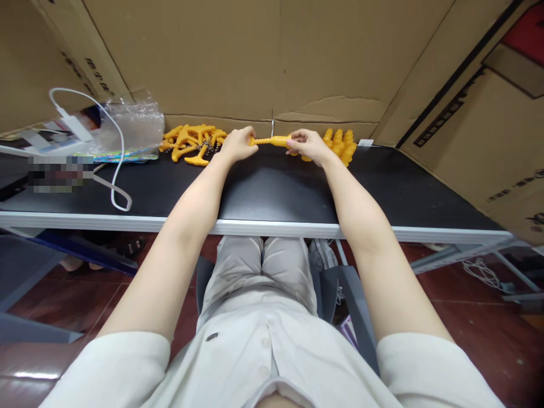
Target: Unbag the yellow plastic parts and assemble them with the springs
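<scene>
Yellow handles (196,161): piled left of the left grip.
Left hand (240,144): closed around the ribbed rod's left end.
Ribbed rod (262,141): between both grips, axis sideways.
Smooth sleeve (279,141): in line, nearer the right hand (312,147), whose fingertips pinch it.
Yellow pieces (339,139): beside the right grip.

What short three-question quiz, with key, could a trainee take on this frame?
1. Which lie beside the left grip: (a) yellow T-shaped handles, (b) white cups, (c) green bottles?
2. True or false: the right grip is at the thicker section of the held yellow item.
3. Fill in: the tabletop is ____ in colour.

Key: 1. a; 2. true; 3. black.
</scene>
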`<state>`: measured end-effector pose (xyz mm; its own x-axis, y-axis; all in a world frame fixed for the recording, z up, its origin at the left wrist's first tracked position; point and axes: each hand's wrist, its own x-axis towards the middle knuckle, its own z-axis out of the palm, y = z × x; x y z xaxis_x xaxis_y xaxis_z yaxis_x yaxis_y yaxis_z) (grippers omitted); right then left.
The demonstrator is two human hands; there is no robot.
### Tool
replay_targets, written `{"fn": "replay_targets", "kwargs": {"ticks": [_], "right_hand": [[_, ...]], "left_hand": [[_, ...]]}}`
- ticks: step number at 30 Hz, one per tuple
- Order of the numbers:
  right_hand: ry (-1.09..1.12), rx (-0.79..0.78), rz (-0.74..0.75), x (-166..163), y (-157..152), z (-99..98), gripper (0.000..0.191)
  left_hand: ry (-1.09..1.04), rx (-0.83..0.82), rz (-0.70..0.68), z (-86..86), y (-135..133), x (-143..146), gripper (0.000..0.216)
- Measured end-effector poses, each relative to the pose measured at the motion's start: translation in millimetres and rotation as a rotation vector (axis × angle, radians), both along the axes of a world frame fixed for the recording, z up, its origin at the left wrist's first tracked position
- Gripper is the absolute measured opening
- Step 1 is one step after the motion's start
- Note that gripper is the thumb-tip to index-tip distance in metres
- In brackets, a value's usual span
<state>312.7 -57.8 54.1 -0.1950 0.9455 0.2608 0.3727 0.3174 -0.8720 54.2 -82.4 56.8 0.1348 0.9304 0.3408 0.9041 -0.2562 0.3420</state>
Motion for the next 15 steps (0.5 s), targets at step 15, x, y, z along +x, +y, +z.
{"fn": "replay_targets", "kwargs": {"ticks": [15], "right_hand": [[0.145,-0.253,0.039,-2,-31,18.8,0.042]], "left_hand": [[0.073,-0.034,0.068,13.0,-20,12,0.059]]}}
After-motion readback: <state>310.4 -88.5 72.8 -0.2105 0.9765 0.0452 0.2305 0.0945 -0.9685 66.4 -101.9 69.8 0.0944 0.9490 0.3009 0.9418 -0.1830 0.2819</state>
